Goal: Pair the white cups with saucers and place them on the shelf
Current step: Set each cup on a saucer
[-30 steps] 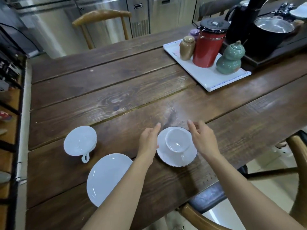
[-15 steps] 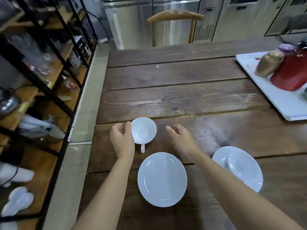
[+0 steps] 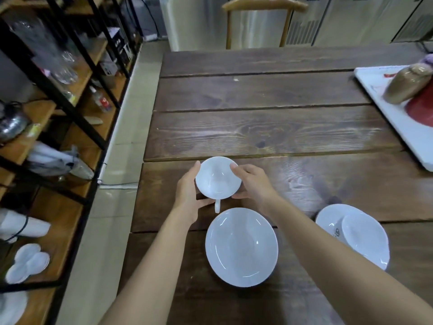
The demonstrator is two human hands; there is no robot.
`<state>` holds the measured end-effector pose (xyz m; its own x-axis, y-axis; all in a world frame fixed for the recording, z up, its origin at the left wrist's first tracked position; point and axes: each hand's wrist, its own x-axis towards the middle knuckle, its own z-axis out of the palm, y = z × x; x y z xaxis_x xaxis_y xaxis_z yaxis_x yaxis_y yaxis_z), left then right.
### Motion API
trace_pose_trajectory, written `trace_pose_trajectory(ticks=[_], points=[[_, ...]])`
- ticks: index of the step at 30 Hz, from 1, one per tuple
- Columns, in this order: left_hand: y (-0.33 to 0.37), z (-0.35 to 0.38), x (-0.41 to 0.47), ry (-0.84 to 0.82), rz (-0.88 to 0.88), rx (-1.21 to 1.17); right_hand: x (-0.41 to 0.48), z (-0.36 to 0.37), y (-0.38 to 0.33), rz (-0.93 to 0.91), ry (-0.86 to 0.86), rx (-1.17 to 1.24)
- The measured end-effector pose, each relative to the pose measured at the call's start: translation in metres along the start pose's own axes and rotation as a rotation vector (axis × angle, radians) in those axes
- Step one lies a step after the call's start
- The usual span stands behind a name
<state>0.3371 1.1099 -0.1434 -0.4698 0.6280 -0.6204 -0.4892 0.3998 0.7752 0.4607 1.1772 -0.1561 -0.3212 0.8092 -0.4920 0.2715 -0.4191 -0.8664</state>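
**Both hands around a cup, bare saucer just below**

A white cup (image 3: pixel 218 178) sits upright between the two hands on the dark plank table (image 3: pixel 269 134), its mouth open to the camera and its handle pointing toward the person. The left hand (image 3: pixel 187 195) cups its left side — fingers curved up along the rim, thumb tucked under near the handle. The right hand (image 3: pixel 254 184) closes on the right side, fingertips on the rim and thumb low against the wall. Both hands grasp the cup; whether it rests on the wood or is just lifted cannot be told.

Just beside the handle, nearer the person, lies a bare saucer (image 3: pixel 241 247), flat on the table and touching neither hand. To the right, partly hidden by the right forearm, a second cup (image 3: pixel 360 233) already sits on its own saucer (image 3: pixel 328 219).

At the far right edge a white tray (image 3: pixel 398 123) carries a brown jar (image 3: pixel 407 86) and a red vessel (image 3: pixel 421 111), cut off by the frame. Left of the table, across a strip of pale floor, stands the shelf (image 3: pixel 70 109) — black frame, wooden boards, holding glassware, a metal pot and some white dishes (image 3: pixel 27 263). A wooden chair (image 3: pixel 264 5) stands at the table's far end.
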Motion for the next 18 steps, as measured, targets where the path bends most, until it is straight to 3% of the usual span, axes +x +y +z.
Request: trace_pose_trajectory(ticks=[5, 10, 18], points=[[-0.003, 0.004, -0.025, -0.040, 0.038, 0.095, -0.025, -0.019, 0.017, -0.110, 0.096, 0.033], [-0.024, 0.007, -0.051, -0.064, 0.034, 0.191, -0.055, -0.034, 0.035, -0.193, 0.097, -0.136], [-0.065, 0.003, -0.078, -0.001, -0.039, 0.257, -0.086, -0.048, 0.062, -0.152, 0.029, -0.257]])
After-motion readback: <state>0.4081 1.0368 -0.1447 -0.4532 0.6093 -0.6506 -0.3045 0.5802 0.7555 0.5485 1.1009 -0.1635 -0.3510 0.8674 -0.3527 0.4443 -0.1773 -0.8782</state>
